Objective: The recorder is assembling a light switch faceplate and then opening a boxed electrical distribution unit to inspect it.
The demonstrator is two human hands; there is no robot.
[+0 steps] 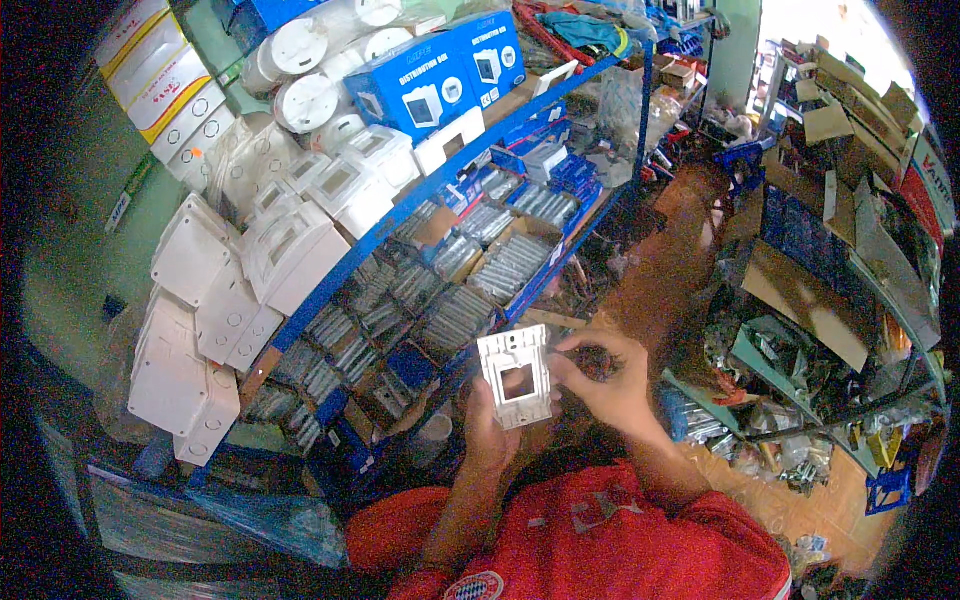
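A white plastic cover frame (514,347) with a rectangular window in its middle is held upright in front of my chest. My left hand (489,432) grips it low down, with the thumb along its left edge and the other fingers mostly hidden behind it. Through the window a bit of a finger shows. At the upper right edge of the frame, my right hand (612,378) has its thumb and forefinger curled into a ring against the plastic. Whether those fingertips pinch the edge or only touch it is hard to see, but they meet it.
To the left, a blue-edged shelf (385,232) carries white junction boxes (300,250), round white boxes (303,103) and a blue carton (435,85). Bundled metal tubes (512,265) fill the tier below. Opened cardboard boxes (805,305) and cluttered shelving stand right, beside the brown floor (672,240).
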